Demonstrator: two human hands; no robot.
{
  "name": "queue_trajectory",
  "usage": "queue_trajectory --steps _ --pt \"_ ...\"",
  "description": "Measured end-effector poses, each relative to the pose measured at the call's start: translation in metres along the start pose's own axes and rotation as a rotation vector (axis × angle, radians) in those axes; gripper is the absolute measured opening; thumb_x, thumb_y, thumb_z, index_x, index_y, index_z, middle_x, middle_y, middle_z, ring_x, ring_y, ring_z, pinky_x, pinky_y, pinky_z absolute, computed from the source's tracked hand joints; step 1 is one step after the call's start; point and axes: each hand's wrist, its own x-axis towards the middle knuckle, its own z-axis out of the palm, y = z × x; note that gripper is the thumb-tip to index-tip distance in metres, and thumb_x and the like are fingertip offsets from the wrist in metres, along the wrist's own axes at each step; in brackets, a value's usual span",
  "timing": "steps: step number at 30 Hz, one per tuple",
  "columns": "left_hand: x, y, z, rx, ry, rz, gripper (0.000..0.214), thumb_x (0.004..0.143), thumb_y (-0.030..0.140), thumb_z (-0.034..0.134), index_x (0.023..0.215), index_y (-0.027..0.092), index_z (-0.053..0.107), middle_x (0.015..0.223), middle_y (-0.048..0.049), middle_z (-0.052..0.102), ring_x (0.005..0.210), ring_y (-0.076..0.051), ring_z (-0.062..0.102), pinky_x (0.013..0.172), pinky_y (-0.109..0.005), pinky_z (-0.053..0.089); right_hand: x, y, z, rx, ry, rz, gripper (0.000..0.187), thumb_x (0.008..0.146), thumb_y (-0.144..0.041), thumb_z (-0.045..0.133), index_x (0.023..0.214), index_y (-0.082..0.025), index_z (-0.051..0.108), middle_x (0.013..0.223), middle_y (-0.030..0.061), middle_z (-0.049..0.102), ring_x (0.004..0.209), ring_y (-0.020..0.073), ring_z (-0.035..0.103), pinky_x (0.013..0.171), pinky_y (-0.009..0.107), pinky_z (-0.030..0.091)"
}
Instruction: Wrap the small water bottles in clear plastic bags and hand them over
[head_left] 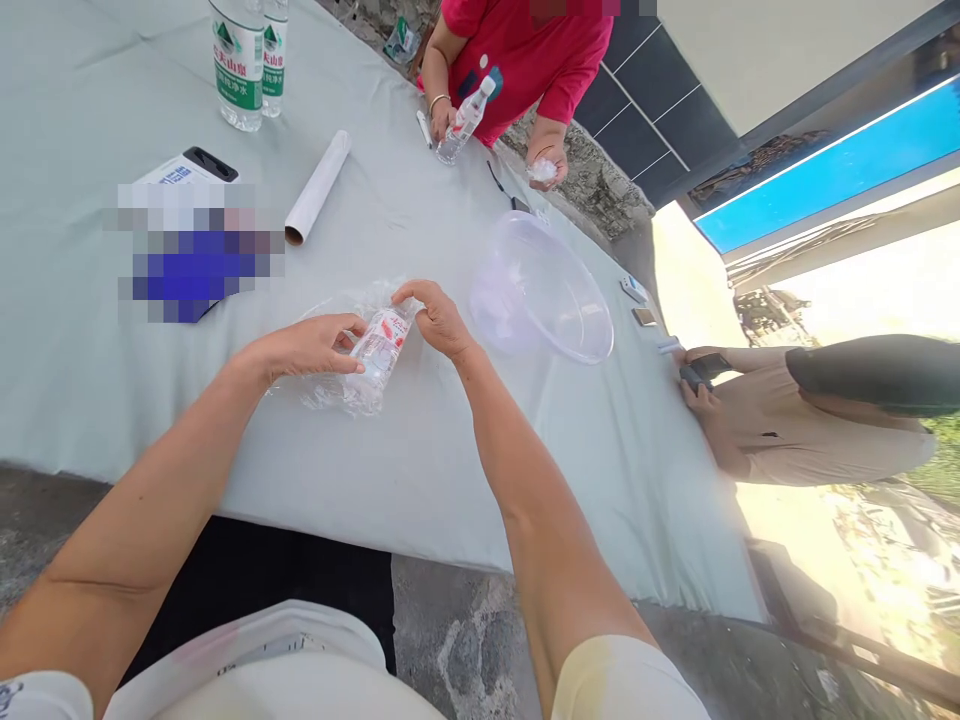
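A small clear plastic bottle [380, 345] with a red-and-white label lies tilted in front of me on the table, on a crumpled sheet of clear plastic film [319, 392]. My left hand [311, 347] grips the bottle's lower side between thumb and fingers. At the bottle's upper end, my right hand [439, 318] is closed, its fingers curled and pinching the film there. The bottle's cap end is hidden by those fingers and the film.
A pale cloth covers the table [450, 470]. Beyond my hands are a white roll [319, 187], large water bottles [238, 65] and a translucent purple basin [574, 290]. Across stands a person in red [525, 60] holding a bottle; another person [810, 420] is at right.
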Motion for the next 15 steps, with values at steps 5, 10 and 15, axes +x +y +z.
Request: queue_trajectory --steps 5,10,15 --pt "-0.004 -0.006 -0.002 0.184 -0.013 0.01 0.083 0.072 0.041 0.065 0.15 0.036 0.04 0.147 -0.0061 0.055 0.131 -0.029 0.053 0.1 -0.039 0.048 -0.002 -0.004 -0.014 -0.187 -0.199 -0.014 0.06 0.058 -0.004 0.039 0.108 -0.026 0.064 0.122 0.0047 0.066 0.122 0.027 0.052 0.11 0.05 0.04" --pt "-0.004 -0.013 -0.001 0.53 0.157 0.032 0.075 0.074 0.025 0.058 0.148 0.035 0.045 0.15 -0.0051 0.051 0.138 -0.032 0.044 0.108 -0.044 0.04 0.011 -0.006 -0.018 -0.272 -0.311 0.013 0.058 0.06 -0.003 0.042 0.11 -0.025 0.064 0.125 0.0052 0.067 0.121 0.0309 0.051 0.105 0.055 0.04" --pt "-0.006 -0.009 -0.007 0.739 0.244 -0.154 0.07 0.078 0.024 0.062 0.146 0.032 0.048 0.142 -0.0111 0.053 0.135 -0.035 0.045 0.104 -0.045 0.04 0.02 -0.003 -0.022 -0.151 -0.455 0.109 0.056 0.061 -0.008 0.046 0.112 -0.026 0.059 0.129 0.0057 0.063 0.115 0.0285 0.056 0.098 0.049 0.045"
